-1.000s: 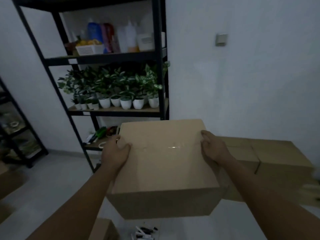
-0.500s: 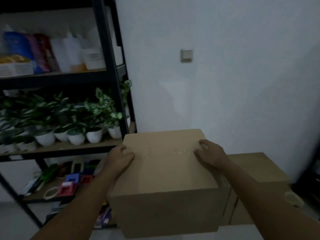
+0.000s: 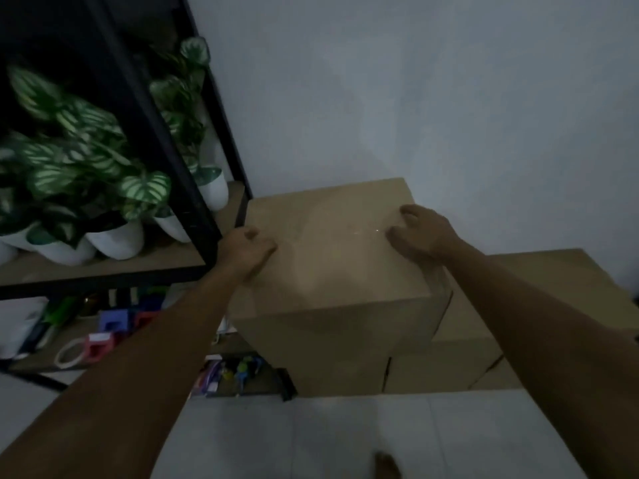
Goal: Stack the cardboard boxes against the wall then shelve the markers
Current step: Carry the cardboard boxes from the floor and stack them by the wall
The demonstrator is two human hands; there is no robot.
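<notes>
The cardboard box (image 3: 332, 250) I hold sits against the white wall (image 3: 432, 98), just right of the black shelf rack (image 3: 162, 160), and its underside appears to meet the lower boxes (image 3: 484, 340) that stand on the floor against the same wall; whether it fully bears on them I cannot tell. My left hand (image 3: 246, 251) grips the box at its left top edge, fingers curled over onto the lid; my right hand (image 3: 420, 238) grips the right top edge in like manner. Left of the box, the rack's wooden shelf carries potted plants (image 3: 86, 160) in white pots. On the shelf below them lie a tape roll (image 3: 71, 354) and blurred coloured items. Below the box, the pale floor (image 3: 345, 437) shows a foot (image 3: 387, 466) at the frame's lower edge.
</notes>
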